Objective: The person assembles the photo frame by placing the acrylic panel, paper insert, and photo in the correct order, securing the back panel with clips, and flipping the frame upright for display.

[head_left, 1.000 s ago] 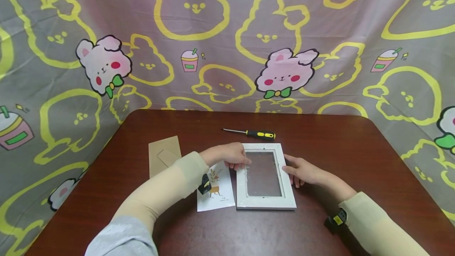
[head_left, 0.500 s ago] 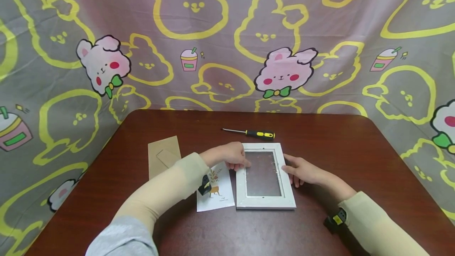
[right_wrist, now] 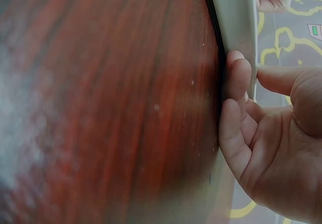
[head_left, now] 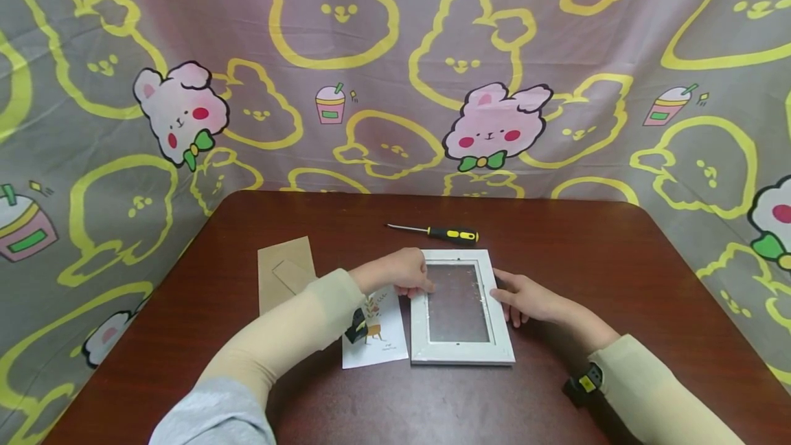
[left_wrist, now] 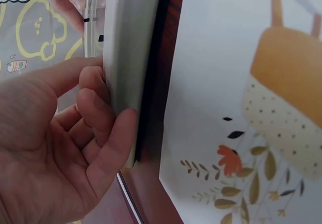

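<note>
A white picture frame [head_left: 462,353] lies back side up on the table, a clear pane [head_left: 457,307] filling its opening. My left hand [head_left: 408,272] grips the frame's left side, one digit reaching over to the inner edge. In the left wrist view, the other fingers [left_wrist: 95,108] curl against the frame's outer side. Across from it, my right hand [head_left: 525,297] holds the right side, thumb on top; its fingers [right_wrist: 235,128] press against the side in the right wrist view. Beside the frame, a white card [head_left: 386,342] with a plant print lies partly under the left forearm.
Behind the frame lies a black and yellow screwdriver [head_left: 454,234], its tip pointing left. A brown backing board [head_left: 284,259] with a stand flap lies at the left, partly hidden by the left sleeve. A patterned cloth [head_left: 383,40] hangs around the dark red table [head_left: 581,239].
Both hands stay at the frame's sides, and the frame stays in place. The left fingertip at the opening has moved slightly toward the person.
</note>
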Motion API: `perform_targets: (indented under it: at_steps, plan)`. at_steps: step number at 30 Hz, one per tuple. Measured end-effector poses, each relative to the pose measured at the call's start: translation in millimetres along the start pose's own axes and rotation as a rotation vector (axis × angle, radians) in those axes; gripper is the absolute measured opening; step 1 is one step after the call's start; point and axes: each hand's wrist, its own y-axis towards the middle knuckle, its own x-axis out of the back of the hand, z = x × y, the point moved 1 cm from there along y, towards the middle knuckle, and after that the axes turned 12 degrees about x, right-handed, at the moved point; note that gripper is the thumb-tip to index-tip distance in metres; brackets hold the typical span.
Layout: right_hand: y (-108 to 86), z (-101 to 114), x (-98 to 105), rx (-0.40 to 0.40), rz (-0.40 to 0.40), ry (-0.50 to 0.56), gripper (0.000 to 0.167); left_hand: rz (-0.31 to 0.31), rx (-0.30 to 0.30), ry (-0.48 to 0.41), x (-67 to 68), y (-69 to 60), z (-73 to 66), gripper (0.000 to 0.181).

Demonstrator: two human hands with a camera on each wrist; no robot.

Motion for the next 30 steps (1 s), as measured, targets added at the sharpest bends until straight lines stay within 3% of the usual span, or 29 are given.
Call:
perform_targets:
  at_steps: [15, 30]
  plan:
    - [0.0, 1.9, 2.5, -0.003, 0.017, 0.013, 0.063, -0.005, -0.035, -0.010, 2.0, -2.2, 2.5, 0.045]
    - [-0.5, 1.7, 2.4, 0.007, 0.021, 0.016, 0.064, 0.037, -0.101, -0.105, 2.7, -5.8, 7.0, 0.042]
